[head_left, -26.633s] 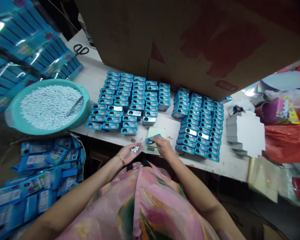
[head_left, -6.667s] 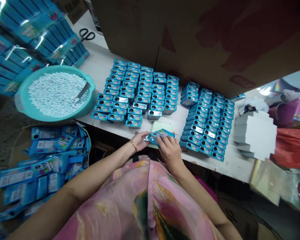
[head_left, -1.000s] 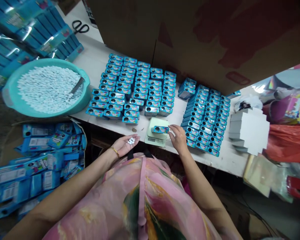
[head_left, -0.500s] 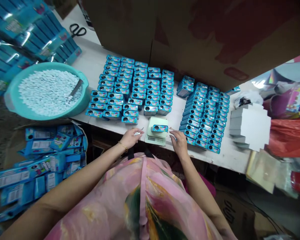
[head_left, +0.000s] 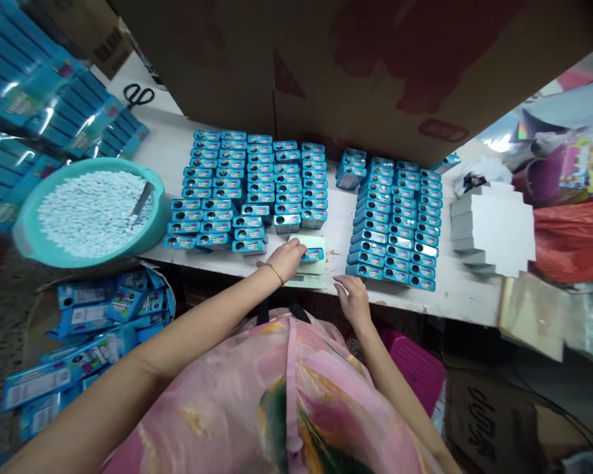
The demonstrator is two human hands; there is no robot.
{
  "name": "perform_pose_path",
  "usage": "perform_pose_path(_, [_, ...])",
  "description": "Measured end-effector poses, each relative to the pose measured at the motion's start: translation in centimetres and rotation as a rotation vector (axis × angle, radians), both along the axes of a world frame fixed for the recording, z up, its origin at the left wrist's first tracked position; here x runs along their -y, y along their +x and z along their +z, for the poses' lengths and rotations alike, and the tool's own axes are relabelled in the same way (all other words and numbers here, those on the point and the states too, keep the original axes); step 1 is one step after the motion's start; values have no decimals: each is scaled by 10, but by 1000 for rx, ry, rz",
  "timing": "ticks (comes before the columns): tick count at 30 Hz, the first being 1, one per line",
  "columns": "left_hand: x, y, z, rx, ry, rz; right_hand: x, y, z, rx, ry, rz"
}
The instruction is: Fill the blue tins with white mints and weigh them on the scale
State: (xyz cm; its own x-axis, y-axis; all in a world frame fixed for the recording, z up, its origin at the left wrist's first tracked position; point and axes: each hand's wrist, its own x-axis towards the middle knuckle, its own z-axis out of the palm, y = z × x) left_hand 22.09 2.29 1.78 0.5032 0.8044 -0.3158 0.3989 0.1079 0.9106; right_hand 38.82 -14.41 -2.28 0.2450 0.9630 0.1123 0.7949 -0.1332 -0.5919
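Note:
A blue box (head_left: 313, 255) stands on the small pale scale (head_left: 304, 281) at the table's front edge. My left hand (head_left: 287, 259) is at the box's left end, its fingers closed; the fingertips are small, and what they pinch is hard to make out. To the right of the scale, my right hand (head_left: 353, 296) rests near the table edge with its fingers apart and nothing in them. Rows of blue boxes (head_left: 261, 178) stand behind and left of the scale, and more blue boxes (head_left: 398, 240) stand to its right.
A turquoise basin (head_left: 161, 224) of white pellets with a scoop (head_left: 142, 199) sits at left, above a carton of blue packs (head_left: 86, 313). Scissors (head_left: 138, 95) lie behind it. A large cardboard box (head_left: 277, 59) borders the back; white cartons (head_left: 499, 230) stand at right.
My left hand has moved right, from beside the scale to the box on it. My right hand has shifted slightly down, away from the scale. The camera view has shifted.

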Motion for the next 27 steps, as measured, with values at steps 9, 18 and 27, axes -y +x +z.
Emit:
perform_pose_path(9, [-3,1,6,-49,88,-24,4,3,0,-24,-11,9])
perform_pose_path(18, [-9,-57,4,182,-438,421,8,6,-4,-26,-19,28])
perform_pose_path(27, [13,-98,-16,257,-566,568,0,-2,-11,-4,-55,76])
